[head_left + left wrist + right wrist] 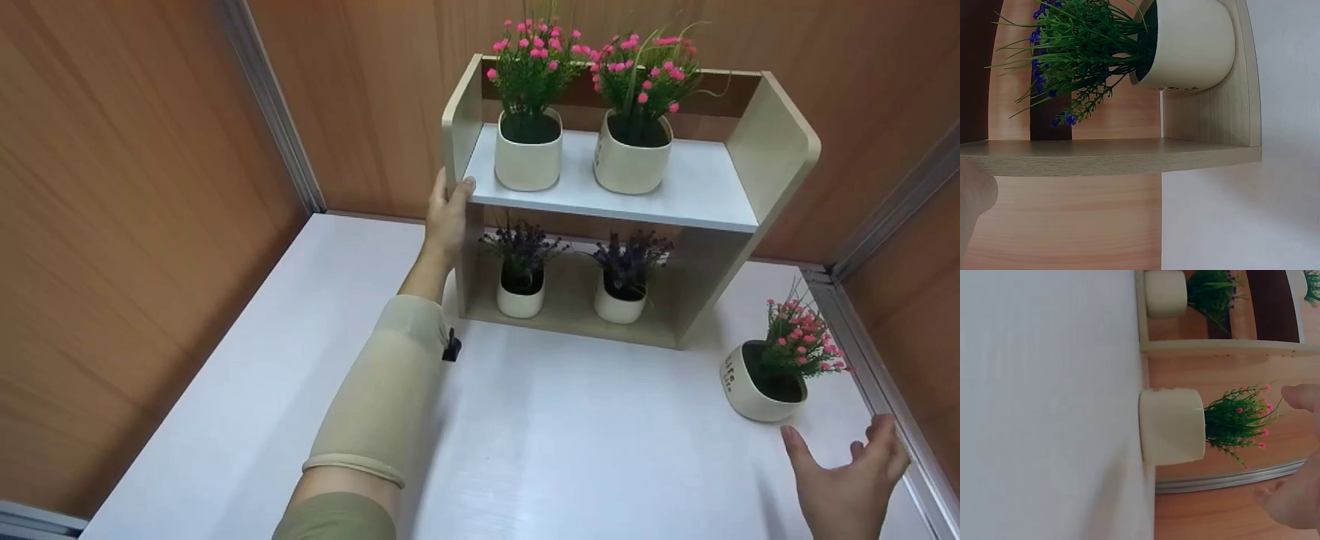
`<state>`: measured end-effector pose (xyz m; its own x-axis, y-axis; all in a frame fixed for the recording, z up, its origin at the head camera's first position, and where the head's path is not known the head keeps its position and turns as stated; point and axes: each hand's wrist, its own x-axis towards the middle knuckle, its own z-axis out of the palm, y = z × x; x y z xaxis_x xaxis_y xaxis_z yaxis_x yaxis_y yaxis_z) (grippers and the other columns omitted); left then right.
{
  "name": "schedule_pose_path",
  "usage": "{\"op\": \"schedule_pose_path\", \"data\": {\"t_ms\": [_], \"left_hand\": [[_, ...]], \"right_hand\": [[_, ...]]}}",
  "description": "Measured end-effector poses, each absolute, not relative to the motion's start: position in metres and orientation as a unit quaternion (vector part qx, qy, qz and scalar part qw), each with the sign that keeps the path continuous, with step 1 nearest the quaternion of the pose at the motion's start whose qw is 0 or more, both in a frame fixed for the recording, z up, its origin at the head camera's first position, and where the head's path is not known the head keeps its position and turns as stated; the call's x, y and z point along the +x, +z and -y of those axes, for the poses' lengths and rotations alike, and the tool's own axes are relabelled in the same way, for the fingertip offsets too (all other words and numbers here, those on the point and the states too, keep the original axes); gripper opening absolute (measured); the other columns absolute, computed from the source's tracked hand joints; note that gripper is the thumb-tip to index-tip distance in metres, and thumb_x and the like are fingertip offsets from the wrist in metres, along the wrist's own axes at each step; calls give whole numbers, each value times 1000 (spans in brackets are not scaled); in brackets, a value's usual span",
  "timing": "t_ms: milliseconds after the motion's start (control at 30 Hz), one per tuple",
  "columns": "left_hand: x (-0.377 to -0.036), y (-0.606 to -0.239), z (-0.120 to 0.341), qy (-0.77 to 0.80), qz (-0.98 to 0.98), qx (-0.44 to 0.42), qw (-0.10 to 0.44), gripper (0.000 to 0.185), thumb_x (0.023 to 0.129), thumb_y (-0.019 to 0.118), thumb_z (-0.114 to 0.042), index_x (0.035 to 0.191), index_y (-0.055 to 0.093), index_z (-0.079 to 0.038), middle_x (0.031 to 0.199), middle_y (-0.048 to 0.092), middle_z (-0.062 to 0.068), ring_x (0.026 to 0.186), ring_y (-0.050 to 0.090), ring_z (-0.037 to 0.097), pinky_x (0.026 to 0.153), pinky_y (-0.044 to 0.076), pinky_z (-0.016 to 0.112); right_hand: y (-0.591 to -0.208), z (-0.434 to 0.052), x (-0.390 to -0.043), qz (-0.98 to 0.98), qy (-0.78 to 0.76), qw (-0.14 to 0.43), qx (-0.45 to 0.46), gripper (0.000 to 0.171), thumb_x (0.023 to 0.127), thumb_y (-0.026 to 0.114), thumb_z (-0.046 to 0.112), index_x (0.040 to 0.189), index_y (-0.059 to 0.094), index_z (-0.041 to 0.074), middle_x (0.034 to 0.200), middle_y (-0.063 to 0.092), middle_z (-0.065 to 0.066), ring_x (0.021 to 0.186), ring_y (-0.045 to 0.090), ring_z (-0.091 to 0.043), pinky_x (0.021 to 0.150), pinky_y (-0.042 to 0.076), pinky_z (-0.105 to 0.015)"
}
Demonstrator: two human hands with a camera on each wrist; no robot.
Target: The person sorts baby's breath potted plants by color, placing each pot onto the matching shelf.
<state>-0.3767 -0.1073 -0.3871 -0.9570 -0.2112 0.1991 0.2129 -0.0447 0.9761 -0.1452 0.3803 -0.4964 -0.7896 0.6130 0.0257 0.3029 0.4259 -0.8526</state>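
My left hand (447, 221) grips the left side panel of a small two-tier wooden shelf (705, 176), its thumb at the front by the upper board. In the left wrist view part of that hand (976, 194) shows at the panel's edge. My right hand (851, 480) is held in the air at the lower right, thumb and fingers spread apart, holding nothing. Just beyond it a white pot with pink flowers (757, 397) stands upright on the table, right of the shelf. The right wrist view shows the pot (1174, 427) apart from the fingers.
Two pots of pink flowers, the left one (529, 161) and the right one (634, 165), stand on the upper board. Below stand two smaller pots with purple flowers (521, 300) (621, 304). Wooden walls (360, 112) with metal strips border the white table (525, 450).
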Motion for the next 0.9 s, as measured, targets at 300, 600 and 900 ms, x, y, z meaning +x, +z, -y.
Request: {"op": "schedule_pose_path", "data": {"t_ms": [300,600,900], "left_hand": [[-375,-387,107,-721,678,10,140,85,108,57,-48,176,14,-20,185,12,5,173,8,27,142,9,52],[-374,-386,107,-720,680,22,135,86,107,57,-50,176,15,-21,185,13,6,173,10,29,141,11,55],[-374,-386,107,-718,683,16,133,86,107,56,-51,176,13,-22,185,14,7,173,10,29,141,12,54]], "right_hand": [[-508,-394,-175,821,489,-3,-295,120,101,76,33,171,-16,4,180,-13,-27,167,8,-54,130,28,-64],[-524,-405,-199,813,534,-31,-230,123,101,76,21,168,-25,8,181,-20,-19,170,-10,-43,138,9,-57],[-531,-411,-209,821,534,-35,-197,122,100,78,23,171,-20,10,181,-8,-26,169,10,-47,132,26,-55]]}}
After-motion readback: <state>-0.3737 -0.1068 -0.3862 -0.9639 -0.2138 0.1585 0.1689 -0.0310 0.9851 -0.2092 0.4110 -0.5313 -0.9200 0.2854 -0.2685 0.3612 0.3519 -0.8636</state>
